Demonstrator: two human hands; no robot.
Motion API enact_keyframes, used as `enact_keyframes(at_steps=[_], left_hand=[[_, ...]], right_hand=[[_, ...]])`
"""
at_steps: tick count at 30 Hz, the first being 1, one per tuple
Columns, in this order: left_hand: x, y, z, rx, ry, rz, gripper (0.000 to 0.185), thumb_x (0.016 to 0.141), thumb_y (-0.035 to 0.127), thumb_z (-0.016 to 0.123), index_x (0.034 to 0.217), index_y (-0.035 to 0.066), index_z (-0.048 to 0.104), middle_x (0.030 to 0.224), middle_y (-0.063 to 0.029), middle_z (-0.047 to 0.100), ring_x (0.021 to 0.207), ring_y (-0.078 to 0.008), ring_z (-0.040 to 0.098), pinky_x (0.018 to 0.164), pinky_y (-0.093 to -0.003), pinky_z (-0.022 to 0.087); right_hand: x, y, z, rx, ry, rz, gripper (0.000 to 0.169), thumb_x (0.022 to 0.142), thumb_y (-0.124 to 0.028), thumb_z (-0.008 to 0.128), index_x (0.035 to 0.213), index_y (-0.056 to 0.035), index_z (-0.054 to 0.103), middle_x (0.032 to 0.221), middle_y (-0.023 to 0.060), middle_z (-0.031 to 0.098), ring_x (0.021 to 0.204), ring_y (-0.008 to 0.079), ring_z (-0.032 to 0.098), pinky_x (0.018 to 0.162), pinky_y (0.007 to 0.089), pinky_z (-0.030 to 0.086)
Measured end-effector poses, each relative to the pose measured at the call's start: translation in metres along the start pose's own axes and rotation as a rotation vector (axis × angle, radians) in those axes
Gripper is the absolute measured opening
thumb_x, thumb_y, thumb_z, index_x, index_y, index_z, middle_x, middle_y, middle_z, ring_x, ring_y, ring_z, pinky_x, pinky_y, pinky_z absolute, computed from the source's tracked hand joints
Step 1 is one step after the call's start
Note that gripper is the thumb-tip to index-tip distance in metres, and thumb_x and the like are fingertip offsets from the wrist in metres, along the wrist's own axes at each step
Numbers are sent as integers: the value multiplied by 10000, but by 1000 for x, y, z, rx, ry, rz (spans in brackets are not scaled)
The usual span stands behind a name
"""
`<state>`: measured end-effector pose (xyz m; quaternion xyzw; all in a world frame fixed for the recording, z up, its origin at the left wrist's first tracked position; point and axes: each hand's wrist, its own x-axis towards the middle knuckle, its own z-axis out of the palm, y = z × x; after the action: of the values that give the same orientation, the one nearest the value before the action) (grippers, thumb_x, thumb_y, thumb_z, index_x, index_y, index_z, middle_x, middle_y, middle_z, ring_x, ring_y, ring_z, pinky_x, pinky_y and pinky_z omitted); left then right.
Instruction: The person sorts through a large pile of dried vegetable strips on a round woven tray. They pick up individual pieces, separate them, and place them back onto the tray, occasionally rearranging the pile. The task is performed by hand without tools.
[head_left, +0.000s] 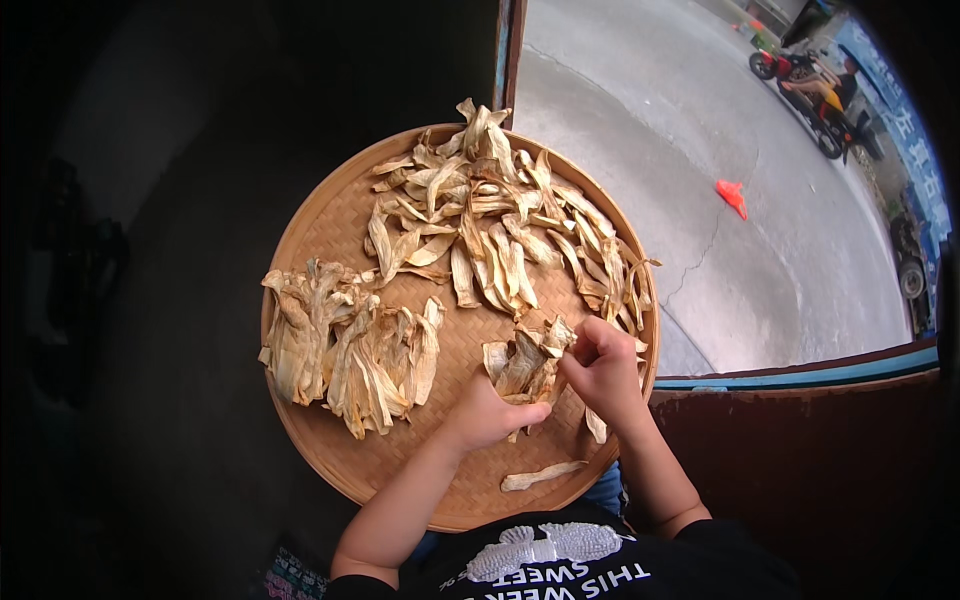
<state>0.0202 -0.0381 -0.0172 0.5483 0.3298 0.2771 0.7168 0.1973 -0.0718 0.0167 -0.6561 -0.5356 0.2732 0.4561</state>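
Observation:
A round woven bamboo tray (457, 457) lies before me, bearing pale dried vegetable slices. My left hand (487, 412) holds a small bunch of dried slices (521, 364) from below, its thumb across the near side. At the bunch's right edge, my right hand (604, 367) pinches a slice between thumb and fingers; the fingertips are partly hidden. Upright bunches of slices (352, 345) stand close together at the tray's left. Loose slices (480, 217) spread over the far and right parts. One single slice (544, 475) lies near the front rim.
A wooden door edge (508, 67) stands beyond the tray, and a blue-edged sill (795, 371) runs at the right. Outside on the concrete (630, 187) are a red plastic bag (732, 199) and a person on a red motorbike (806, 112).

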Motion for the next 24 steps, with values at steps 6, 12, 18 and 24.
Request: enact_keyframes(at_steps=[6,12,18,24], left_hand=[[0,3,11,27,106,121,435,728,95,755,1127,15,599,994,-43,654,896,-131,622,812,-299,508],[1,8,9,-95,30,45,407,752,61,725,1136,13,598,1011,-43,659,910,-128,620,820,-294,506],[3,16,8,-389,-83,63,360,799,-10,672,1151,14,599,1035,-34,660,959,-139,620,849,-290,497],[2,11,2,-400,-129,27,396,820,9,677,1204,16,581,1042,-45,663,972,-144,622,859,-276,493]], right_hand=[[1,-9,2,503,-16,231,179,825,12,696,707,-2,562,704,3,586,550,34,539,455,188,394],[3,-1,11,934,-69,374,194,885,-61,665,771,-84,510,735,-9,570,503,33,486,436,180,408],[6,-9,4,1069,-166,405,161,863,-67,702,873,-63,541,750,29,611,560,98,586,455,193,407],[2,-10,-2,1034,-188,364,132,867,-37,690,894,-30,561,708,53,631,541,95,590,439,187,422]])
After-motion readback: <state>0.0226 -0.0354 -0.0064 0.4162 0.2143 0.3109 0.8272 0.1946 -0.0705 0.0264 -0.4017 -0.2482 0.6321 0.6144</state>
